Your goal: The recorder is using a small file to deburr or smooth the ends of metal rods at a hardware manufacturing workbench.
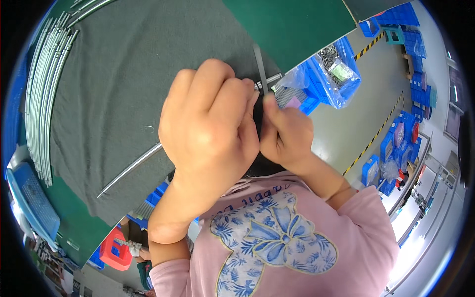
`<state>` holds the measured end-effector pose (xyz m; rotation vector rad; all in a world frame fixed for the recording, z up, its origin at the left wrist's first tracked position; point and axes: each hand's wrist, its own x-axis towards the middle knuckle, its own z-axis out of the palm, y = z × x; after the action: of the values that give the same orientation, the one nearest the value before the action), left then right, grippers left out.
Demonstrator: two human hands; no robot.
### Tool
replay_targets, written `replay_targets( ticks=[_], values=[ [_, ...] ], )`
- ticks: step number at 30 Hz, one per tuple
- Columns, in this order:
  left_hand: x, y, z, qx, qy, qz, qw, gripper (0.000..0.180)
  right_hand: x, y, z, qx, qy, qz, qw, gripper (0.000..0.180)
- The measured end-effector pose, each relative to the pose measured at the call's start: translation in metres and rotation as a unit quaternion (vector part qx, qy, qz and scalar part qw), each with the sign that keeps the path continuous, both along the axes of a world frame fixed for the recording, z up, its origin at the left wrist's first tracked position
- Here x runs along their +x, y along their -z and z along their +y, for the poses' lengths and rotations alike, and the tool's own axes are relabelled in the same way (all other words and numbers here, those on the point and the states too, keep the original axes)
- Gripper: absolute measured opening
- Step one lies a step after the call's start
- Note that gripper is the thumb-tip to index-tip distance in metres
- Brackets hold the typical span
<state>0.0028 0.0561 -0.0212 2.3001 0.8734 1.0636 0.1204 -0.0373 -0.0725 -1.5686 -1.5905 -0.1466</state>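
Note:
My left hand [210, 116] is closed around a thin silver metal rod [131, 168]. The rod slants over the dark grey cloth [114, 99]; its long end points to the lower left, and its short jointed end comes out past my fingers on the right. My right hand [289, 131] is closed on a narrow flat grey metal strip [260, 64], which stands up from the thumb and crosses the rod's short end. Whether strip and rod touch, I cannot tell. The strip's lower part is hidden in my fist.
A bundle of silver rods [47, 99] lies along the cloth's left side on a green table [292, 29]. Blue bins [336, 74] with metal parts stand at the table's right edge. A blue basket [32, 205] is at left. Another person's gloved hand [134, 248] shows near a red container [116, 255].

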Motion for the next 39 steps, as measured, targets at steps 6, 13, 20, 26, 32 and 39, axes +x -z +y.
replay_targets(
  ticks=[6,13,20,26,32,39],
  values=[
    [0.001,-0.004,0.000,-0.015,0.006,-0.001,1.000,0.015,-0.001,0.016,-0.006,0.031,0.003,-0.015,0.999,0.052],
    [0.000,-0.004,-0.002,-0.021,0.004,0.000,1.000,0.015,-0.002,0.005,-0.007,0.014,-0.002,-0.034,0.999,0.053],
    [0.000,-0.002,-0.001,-0.002,-0.004,-0.022,1.000,0.016,0.009,-0.035,0.001,-0.071,-0.028,-0.023,0.997,0.049],
    [0.001,0.000,-0.001,-0.003,-0.007,-0.019,1.000,0.017,0.018,-0.079,-0.013,-0.219,-0.068,0.064,0.971,0.038],
    [0.001,0.000,-0.002,-0.015,0.001,-0.011,1.000,0.017,0.024,-0.086,-0.026,-0.272,-0.072,0.029,0.959,0.037],
    [0.001,0.000,-0.002,-0.005,-0.011,-0.015,1.000,0.016,0.011,-0.062,-0.020,-0.202,-0.035,0.016,0.979,0.039]
  ],
)
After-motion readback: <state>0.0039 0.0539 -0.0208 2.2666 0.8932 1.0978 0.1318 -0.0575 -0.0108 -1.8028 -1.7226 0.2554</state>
